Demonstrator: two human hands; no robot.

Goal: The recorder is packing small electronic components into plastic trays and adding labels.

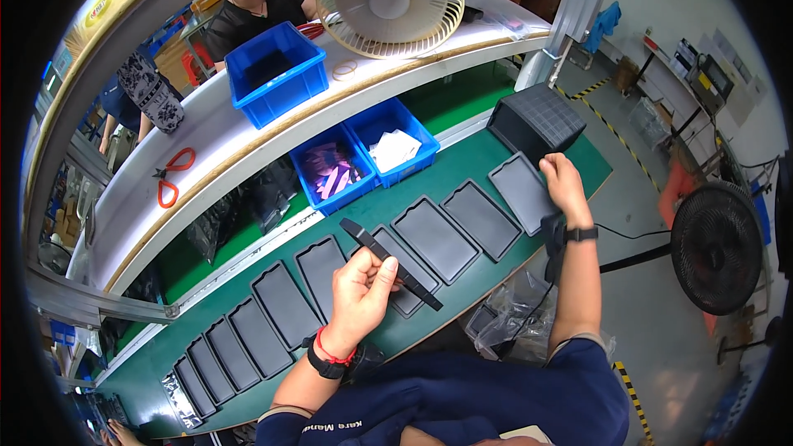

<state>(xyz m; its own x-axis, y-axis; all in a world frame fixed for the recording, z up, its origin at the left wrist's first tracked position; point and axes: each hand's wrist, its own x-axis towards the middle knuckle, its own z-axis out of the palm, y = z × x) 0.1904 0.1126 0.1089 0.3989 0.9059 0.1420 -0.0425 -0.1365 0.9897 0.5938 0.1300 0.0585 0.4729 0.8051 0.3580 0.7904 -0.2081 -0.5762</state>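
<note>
In my left hand (363, 289) is a thin black tray (405, 277), seen edge-on and tilted, gripped between thumb and fingers above the green table. Beneath it, partly hidden, lies another black tray (401, 252) in the row. My right hand (565, 186) is closed, fingertips together, beside the right edge of the end tray (520, 192); whatever it pinches is hidden. Several similar shallow trays run down the table to the left, among them one tray (435, 237) and another tray (281, 306). A dark gridded block (537, 120) stands behind the end tray.
Blue bins hold purple pieces (333, 177) and white sheets (395, 150). On the shelf above are a blue bin (277, 70), orange-handled scissors (175, 173) and a fan (388, 2). A co-worker (260, 4) sits beyond. A black fan (717, 248) stands right; clear plastic bags (516, 314) hang by the table's edge.
</note>
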